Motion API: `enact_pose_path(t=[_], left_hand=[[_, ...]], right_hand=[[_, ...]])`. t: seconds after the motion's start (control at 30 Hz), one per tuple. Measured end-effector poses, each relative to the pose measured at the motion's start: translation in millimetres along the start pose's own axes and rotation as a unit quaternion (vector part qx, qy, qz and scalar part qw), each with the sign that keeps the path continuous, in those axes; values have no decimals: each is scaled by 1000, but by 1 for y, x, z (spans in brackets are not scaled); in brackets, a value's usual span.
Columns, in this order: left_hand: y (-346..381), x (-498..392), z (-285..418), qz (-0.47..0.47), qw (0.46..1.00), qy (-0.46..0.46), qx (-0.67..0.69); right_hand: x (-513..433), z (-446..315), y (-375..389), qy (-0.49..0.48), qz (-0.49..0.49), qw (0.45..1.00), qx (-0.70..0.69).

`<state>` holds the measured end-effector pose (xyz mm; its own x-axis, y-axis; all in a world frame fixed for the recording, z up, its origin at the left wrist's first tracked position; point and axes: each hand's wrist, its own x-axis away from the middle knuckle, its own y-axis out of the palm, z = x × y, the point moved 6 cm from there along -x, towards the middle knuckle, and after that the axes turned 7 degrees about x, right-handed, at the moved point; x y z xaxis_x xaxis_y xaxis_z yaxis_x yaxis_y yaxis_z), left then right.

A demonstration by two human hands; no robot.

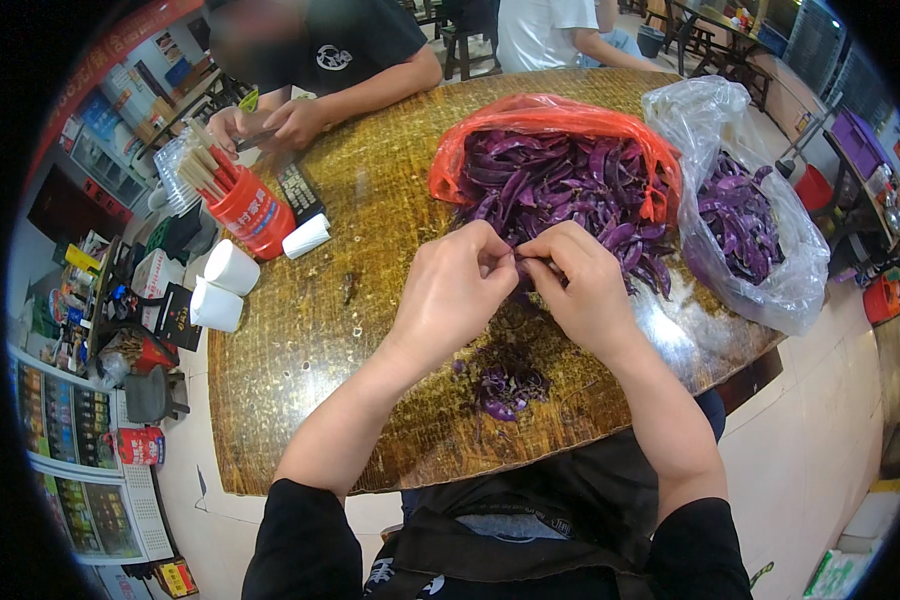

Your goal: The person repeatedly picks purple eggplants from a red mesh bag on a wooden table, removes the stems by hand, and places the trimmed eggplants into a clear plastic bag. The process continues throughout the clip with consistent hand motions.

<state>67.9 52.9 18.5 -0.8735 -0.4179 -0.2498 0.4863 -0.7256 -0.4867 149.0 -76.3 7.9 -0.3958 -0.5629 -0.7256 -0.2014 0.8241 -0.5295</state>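
Observation:
My left hand (450, 289) and my right hand (586, 289) meet fingertip to fingertip over the table. Pinched between them is a purple bean pod, mostly hidden by the fingers. Just beyond, purple bean pods (547, 180) spill from the mouth of a red plastic bag (547, 112) lying on its side. To the right, a clear plastic bag (784, 300) stands with its mouth spread and holds more purple pods (739, 217). A small heap of purple trimmings and stringy scraps (506, 390) lies on the tabletop between my forearms.
The wooden table (330, 390) has a wavy near edge. At its left are a red chopstick holder (255, 217), a black remote control (300, 191) and white paper rolls (231, 268). Across the table, a person's hands (292, 124) hold a phone. Another person in white (544, 37) sits beyond.

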Motion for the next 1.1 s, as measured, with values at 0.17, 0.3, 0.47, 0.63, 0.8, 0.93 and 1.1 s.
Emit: enact_pose_path(t=[0.17, 0.3, 0.47, 0.63, 0.8, 0.93, 1.1], left_hand=[[12, -5, -28, -31, 928, -171, 330], [9, -10, -37, -60, 936, -195, 288], [6, -11, -21, -132, 978, -100, 125], [0, -3, -4, -92, 995, -21, 23], [-11, -1, 11, 57, 988, 106, -93], [-15, 1, 14, 123, 981, 140, -43], [-12, 3, 14, 135, 971, 183, -70]], right_hand=[[5, 1, -2, 87, 25, 993, -73], [10, 34, 0, 310, 60, 882, -350], [4, 41, -8, 284, 76, 867, -404], [6, 32, -9, 272, 29, 907, -320], [0, 16, -17, 98, 66, 986, -114], [0, 10, -19, 10, 121, 992, -22], [2, 7, -25, 9, 152, 988, 26]])
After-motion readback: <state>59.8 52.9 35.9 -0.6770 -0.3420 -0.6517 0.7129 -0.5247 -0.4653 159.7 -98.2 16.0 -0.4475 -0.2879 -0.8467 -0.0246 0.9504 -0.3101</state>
